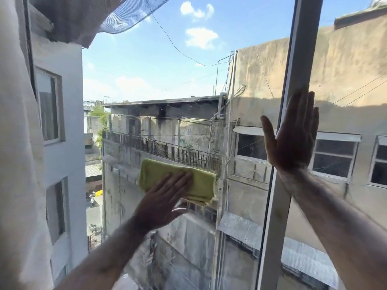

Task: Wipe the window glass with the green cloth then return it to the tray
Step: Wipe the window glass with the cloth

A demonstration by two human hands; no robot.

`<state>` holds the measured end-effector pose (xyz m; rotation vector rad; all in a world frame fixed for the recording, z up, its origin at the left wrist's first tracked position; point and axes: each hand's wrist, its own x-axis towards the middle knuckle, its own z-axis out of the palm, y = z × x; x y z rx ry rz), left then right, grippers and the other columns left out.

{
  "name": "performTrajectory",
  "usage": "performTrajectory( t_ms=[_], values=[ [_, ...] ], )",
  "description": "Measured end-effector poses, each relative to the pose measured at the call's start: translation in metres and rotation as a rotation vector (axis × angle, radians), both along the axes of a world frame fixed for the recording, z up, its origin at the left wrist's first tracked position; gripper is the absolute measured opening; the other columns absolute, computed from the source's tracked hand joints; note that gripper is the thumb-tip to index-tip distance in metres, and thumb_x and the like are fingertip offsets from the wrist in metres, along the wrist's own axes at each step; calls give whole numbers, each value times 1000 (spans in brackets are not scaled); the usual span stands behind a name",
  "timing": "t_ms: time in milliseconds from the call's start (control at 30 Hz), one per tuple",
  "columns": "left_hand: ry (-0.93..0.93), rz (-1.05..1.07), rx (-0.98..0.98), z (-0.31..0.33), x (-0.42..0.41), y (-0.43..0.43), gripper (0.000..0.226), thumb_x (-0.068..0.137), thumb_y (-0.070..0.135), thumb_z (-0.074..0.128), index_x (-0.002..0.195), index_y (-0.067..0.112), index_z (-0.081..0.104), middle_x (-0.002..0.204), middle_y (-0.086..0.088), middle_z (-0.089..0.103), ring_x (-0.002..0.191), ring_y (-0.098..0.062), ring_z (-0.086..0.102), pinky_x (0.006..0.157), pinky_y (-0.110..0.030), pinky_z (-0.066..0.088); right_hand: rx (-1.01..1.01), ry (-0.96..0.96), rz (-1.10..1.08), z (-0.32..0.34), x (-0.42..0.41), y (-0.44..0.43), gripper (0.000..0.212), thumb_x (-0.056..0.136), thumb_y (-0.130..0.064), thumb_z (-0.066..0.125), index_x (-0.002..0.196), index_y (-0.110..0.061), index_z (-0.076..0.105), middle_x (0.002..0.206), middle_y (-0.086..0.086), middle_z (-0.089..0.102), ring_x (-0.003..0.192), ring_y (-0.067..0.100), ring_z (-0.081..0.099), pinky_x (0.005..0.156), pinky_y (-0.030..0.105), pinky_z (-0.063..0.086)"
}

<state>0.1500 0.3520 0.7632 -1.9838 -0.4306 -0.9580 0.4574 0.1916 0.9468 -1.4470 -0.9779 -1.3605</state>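
The folded green cloth [201,181] lies flat against the window glass [146,80], a little below the middle of the pane. My left hand [163,199] presses on it with the fingers spread over its lower left part. My right hand [293,139] rests flat and open against the white window frame [278,206] and the glass beside it, fingers pointing up. The tray is not in view.
A white curtain [18,164] hangs along the left edge. The upright white frame divides the left pane from the right pane. Beyond the glass are concrete buildings, a railed balcony, cables and sky.
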Motion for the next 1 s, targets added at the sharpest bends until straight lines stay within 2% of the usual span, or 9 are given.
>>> performTrajectory(
  t_ms=[100,267,333,400,533,633,800,933,1000],
  values=[
    [-221,35,-131,14,-47,19,80,106,60,31,162,5,20,174,-13,14,163,-28,15,124,-62,31,2,-1,2,0,-1,1,89,109,-68,27,169,-5,9,179,14,10,167,28,12,137,46,12],
    [-879,-7,-398,146,1,0,81,105,61,10,165,7,11,175,-13,15,163,-29,12,133,-53,15,7,1,-24,0,-1,1,89,109,-68,24,169,-4,10,179,15,11,167,28,12,137,46,11],
    [-866,-14,-365,185,30,-13,76,107,56,18,165,6,13,175,-13,16,163,-28,13,132,-54,16,3,1,-30,1,-1,1,88,109,-67,23,169,-4,10,179,15,11,167,29,12,137,47,12],
    [-675,-47,-264,190,58,-27,73,108,51,27,164,6,17,174,-13,17,163,-28,13,132,-54,15,1,-1,-33,1,-2,0,87,110,-66,23,169,-4,11,179,16,12,167,29,13,137,47,13],
    [-112,-94,-31,117,74,-37,81,106,61,39,161,3,28,172,-15,23,162,-28,17,130,-56,22,5,4,-35,0,-4,-1,87,110,-66,26,169,-3,13,178,16,13,167,30,14,137,47,14],
    [22,-41,6,51,33,-18,83,103,63,47,160,3,32,172,-15,26,162,-29,21,128,-56,28,-3,7,-45,0,-5,-2,87,110,-66,25,169,-3,13,178,17,13,167,31,14,136,48,14],
    [-258,101,-210,33,-41,12,86,105,64,32,164,4,14,174,-18,13,164,-31,10,130,-59,21,0,8,-45,2,-6,-2,87,110,-66,26,169,-3,14,178,16,13,167,30,14,137,47,13],
    [-798,28,-490,126,-20,6,89,101,71,11,165,11,-1,176,-13,3,164,-29,3,134,-54,9,1,10,-44,1,-6,-3,85,111,-64,24,169,-3,14,178,16,13,167,30,14,137,47,13],
    [-869,0,-486,177,6,-6,89,101,70,11,164,8,4,176,-15,7,164,-30,7,132,-56,12,0,13,-44,2,-7,-3,85,111,-64,21,169,-2,14,178,17,14,167,30,14,136,48,14]
  ],
)
